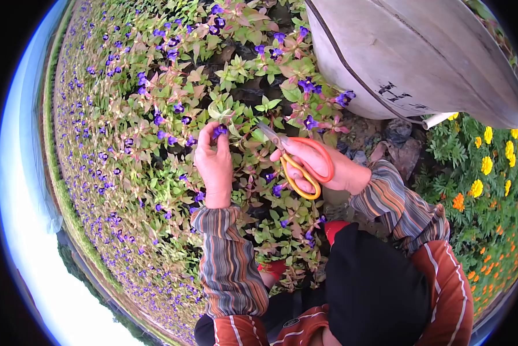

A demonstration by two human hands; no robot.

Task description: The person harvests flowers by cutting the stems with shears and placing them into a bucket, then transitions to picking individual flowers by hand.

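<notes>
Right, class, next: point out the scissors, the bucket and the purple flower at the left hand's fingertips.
Scissors (278, 142): head view, on the metal near the pivot.
Bucket (400, 52): head view, on its pale outer wall.
Purple flower (219, 131): head view, on its dark petals.

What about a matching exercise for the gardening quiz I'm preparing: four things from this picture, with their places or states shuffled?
Column one:
1. Scissors
2. Left hand
3. Large pale container
4. Yellow flowers

Column two:
A. At the top right of the picture
B. Touching a purple flower
C. Along the right side of the picture, below the pale container
D. Held in the right hand

Right pairs: 1-D, 2-B, 3-A, 4-C
</notes>
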